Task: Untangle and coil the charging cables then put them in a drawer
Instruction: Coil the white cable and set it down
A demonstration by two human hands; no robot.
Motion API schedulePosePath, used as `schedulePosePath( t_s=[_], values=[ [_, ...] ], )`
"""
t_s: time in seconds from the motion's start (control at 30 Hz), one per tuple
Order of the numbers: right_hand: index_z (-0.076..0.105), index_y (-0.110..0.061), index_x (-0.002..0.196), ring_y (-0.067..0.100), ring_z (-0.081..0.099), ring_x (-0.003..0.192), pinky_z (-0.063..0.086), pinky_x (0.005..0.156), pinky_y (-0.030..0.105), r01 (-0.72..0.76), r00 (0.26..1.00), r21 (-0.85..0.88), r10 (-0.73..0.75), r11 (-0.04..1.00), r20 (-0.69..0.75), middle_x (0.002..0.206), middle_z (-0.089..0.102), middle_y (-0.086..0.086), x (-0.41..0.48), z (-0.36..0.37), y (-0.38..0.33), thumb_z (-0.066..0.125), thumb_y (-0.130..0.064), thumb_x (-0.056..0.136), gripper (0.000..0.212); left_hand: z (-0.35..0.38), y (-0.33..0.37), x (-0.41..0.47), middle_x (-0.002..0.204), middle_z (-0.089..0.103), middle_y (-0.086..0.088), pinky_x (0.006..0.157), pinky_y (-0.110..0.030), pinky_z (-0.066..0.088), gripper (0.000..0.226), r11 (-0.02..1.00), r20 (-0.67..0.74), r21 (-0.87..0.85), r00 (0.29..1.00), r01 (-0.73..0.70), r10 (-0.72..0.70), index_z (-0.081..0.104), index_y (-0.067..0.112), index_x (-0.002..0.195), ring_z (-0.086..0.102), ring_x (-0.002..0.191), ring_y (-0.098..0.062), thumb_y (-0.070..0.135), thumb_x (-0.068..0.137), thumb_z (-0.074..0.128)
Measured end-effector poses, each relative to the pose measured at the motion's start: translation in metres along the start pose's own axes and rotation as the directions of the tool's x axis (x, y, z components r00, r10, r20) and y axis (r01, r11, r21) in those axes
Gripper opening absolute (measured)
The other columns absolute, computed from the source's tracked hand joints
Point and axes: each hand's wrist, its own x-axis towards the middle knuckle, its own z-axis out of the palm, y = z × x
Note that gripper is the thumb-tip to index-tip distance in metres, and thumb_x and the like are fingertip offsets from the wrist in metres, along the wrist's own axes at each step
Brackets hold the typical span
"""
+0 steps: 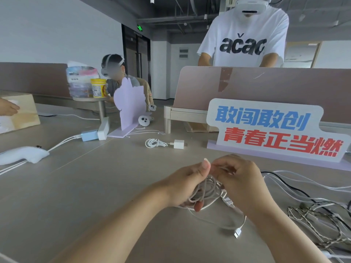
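Note:
My left hand (187, 184) grips a loose coil of beige-white cable (206, 190) just above the table, thumb up and fingers curled under the loops. My right hand (240, 179) pinches a strand of the same cable at the top of the coil. The cable's free end trails down to a white plug (237, 232) lying on the table. A pile of tangled cables (311, 211), white, black and braided, lies to the right. A coiled white cable with a charger block (165, 143) sits farther back.
A sign with blue and red characters (273, 130) stands behind my hands. A blue charger with cables (88, 136) and a white cloth (22, 154) lie at left, a cardboard box (20, 112) beyond. A person stands behind the pink divider (266, 88); another sits farther back.

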Motion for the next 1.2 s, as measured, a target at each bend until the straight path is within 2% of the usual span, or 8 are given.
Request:
schedulePosePath(
  t_s=[0.17,0.33,0.43,0.63,0.8,0.93,1.1,1.2],
  values=[
    [0.064,-0.014,0.074,0.023,0.068,0.069,0.059,0.065,0.04,-0.167,0.98,0.16,0.147,0.973,0.132,0.069,0.069,0.004,-0.002,0.006,-0.002,0.063,-0.012,0.087,0.012,-0.005,-0.001,0.003,0.124,0.061,0.003,0.099,-0.028,0.039,0.074,0.988,-0.249,0.151,0.968,0.029,0.01,0.04,0.036,0.138,0.056,0.111,-0.009,0.076,0.08,0.017],
    [0.06,-0.005,0.077,0.021,0.068,0.053,0.058,0.06,0.046,-0.154,0.988,0.185,0.154,0.971,0.012,0.066,0.067,0.005,-0.002,0.006,-0.005,0.058,-0.005,0.089,0.012,-0.003,0.003,0.008,0.096,0.063,-0.026,0.072,-0.041,0.048,0.028,1.0,-0.365,-0.019,0.931,0.004,-0.011,0.063,0.031,0.097,0.062,0.08,-0.028,0.053,0.079,0.058],
    [0.058,-0.005,0.078,0.02,0.067,0.051,0.058,0.054,0.038,-0.15,0.976,0.22,0.18,0.964,-0.12,0.067,0.067,0.009,0.0,0.003,-0.002,0.057,-0.004,0.089,0.011,-0.004,0.005,0.008,0.084,0.064,-0.012,0.056,-0.029,0.045,0.017,0.985,-0.251,-0.171,0.968,-0.024,-0.021,0.066,0.019,0.1,0.058,0.065,-0.021,0.031,0.088,0.065],
    [0.058,0.0,0.078,0.03,0.067,0.059,0.057,0.052,0.034,-0.221,0.945,0.339,0.287,0.914,-0.158,0.072,0.065,0.019,0.002,0.001,0.003,0.057,-0.002,0.088,0.011,0.0,0.001,0.008,0.073,0.059,0.0,0.055,-0.024,0.043,0.023,0.995,-0.222,0.097,0.975,-0.012,0.033,0.055,0.022,0.11,0.052,0.057,-0.01,0.037,0.099,0.041],
    [0.063,-0.019,0.071,0.009,0.062,0.062,0.047,0.057,0.023,-0.114,0.985,-0.121,0.097,0.986,-0.14,0.064,0.066,-0.006,0.003,-0.008,0.005,0.063,-0.013,0.085,0.015,0.003,0.0,0.005,0.071,0.056,0.014,0.058,-0.015,0.035,0.021,0.919,-0.185,0.393,0.978,-0.013,0.093,0.046,0.028,0.118,0.048,0.06,0.004,0.036,0.101,0.036],
    [0.063,-0.024,0.068,0.004,0.058,0.054,0.043,0.056,0.02,-0.083,0.992,-0.165,0.065,0.983,-0.111,0.055,0.065,-0.004,0.003,-0.015,0.0,0.064,-0.014,0.083,0.018,0.003,0.005,0.002,0.064,0.05,0.006,0.055,-0.019,0.033,0.019,0.9,-0.159,0.429,0.974,-0.078,0.16,0.044,0.029,0.118,0.044,0.056,-0.003,0.03,0.1,0.038],
    [0.067,-0.012,0.065,0.026,0.055,0.046,0.047,0.053,0.035,-0.236,0.972,0.142,0.234,0.961,0.025,0.057,0.062,0.018,0.005,-0.027,-0.003,0.064,-0.009,0.084,0.02,0.007,0.009,-0.001,0.072,0.055,-0.015,0.057,-0.021,0.034,0.022,0.886,-0.142,0.42,0.951,-0.195,0.276,0.045,0.034,0.118,0.043,0.057,-0.014,0.024,0.099,0.039],
    [0.063,-0.001,0.07,0.027,0.05,0.046,0.042,0.042,0.027,-0.488,0.871,0.399,0.405,0.776,0.277,0.06,0.057,0.022,0.006,-0.033,-0.004,0.058,-0.008,0.084,0.017,0.009,0.013,-0.005,0.061,0.047,-0.007,0.052,-0.016,0.029,0.023,0.869,-0.127,0.407,0.925,-0.281,0.358,0.046,0.029,0.121,0.038,0.052,-0.011,0.021,0.1,0.039]
  ],
)
